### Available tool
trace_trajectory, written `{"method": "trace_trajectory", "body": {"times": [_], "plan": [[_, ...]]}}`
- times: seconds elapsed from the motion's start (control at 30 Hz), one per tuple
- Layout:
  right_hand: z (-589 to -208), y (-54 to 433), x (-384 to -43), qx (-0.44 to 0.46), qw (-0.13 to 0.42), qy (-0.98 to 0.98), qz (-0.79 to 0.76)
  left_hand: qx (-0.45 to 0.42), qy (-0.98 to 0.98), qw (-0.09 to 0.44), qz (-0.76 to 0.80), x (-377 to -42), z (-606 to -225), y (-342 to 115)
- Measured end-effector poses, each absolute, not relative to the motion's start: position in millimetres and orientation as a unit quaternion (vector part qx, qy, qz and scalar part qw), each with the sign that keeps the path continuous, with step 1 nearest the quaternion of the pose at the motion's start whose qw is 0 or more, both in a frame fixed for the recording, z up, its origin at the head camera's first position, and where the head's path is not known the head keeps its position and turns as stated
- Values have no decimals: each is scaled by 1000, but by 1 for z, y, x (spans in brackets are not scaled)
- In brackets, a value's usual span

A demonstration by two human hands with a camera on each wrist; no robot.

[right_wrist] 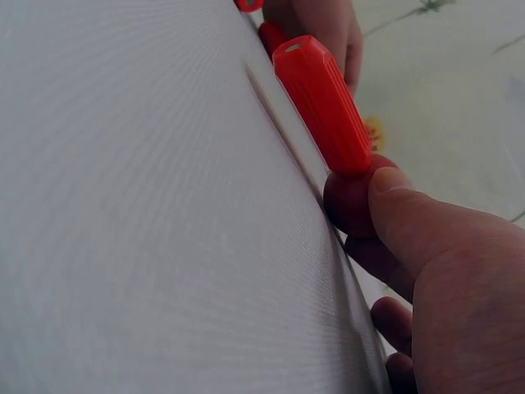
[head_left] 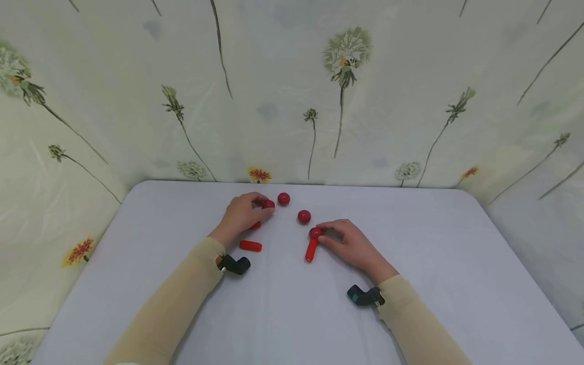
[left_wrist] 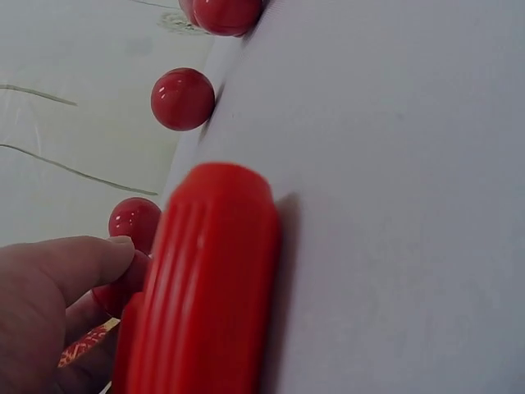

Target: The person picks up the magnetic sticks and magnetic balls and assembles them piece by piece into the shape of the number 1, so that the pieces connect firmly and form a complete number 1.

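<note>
Gripping a ball (head_left: 268,205) each, left hand (head_left: 243,210) (nearer the table's (head_left: 433,233) far edge) and right hand (head_left: 352,246) should pinch opposite sides; gloss suggests slipperiness.

Dim, flat light over the pale table (head_left: 283,319). Glints dot a red ball (left_wrist: 182,99); soft shadow edges the red handle (left_wrist: 213,287)!

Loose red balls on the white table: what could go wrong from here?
1. The glossy red ball near the far edge of the white table might roll off if the left hand, close beside it, bumps it.
2. The second loose red ball lies near the right hand and could get knocked.
3. The right hand pinches the red ball at the ridged red handle's end, so the handle might twist.
</note>
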State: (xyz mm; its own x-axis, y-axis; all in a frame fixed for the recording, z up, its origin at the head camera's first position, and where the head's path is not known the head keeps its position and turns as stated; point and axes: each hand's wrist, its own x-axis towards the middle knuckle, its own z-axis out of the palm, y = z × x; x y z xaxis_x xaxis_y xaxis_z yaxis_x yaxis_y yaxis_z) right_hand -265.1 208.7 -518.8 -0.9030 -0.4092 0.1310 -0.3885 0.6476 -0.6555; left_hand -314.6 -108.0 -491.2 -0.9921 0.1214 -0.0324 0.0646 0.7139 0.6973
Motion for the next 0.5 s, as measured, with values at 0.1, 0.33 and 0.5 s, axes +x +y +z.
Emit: {"method": "trace_trajectory", "body": {"times": [0.1,0.33,0.5], "plan": [[-519,209,-265,-219,17,907,-359,56,919,42,387,-313,-491,-112],[-518,209,-264,-219,21,907,-360,51,912,54,404,-306,-487,-122],[-517,209,-264,-217,21,908,-358,41,899,45,433,-299,-485,-133]]}}
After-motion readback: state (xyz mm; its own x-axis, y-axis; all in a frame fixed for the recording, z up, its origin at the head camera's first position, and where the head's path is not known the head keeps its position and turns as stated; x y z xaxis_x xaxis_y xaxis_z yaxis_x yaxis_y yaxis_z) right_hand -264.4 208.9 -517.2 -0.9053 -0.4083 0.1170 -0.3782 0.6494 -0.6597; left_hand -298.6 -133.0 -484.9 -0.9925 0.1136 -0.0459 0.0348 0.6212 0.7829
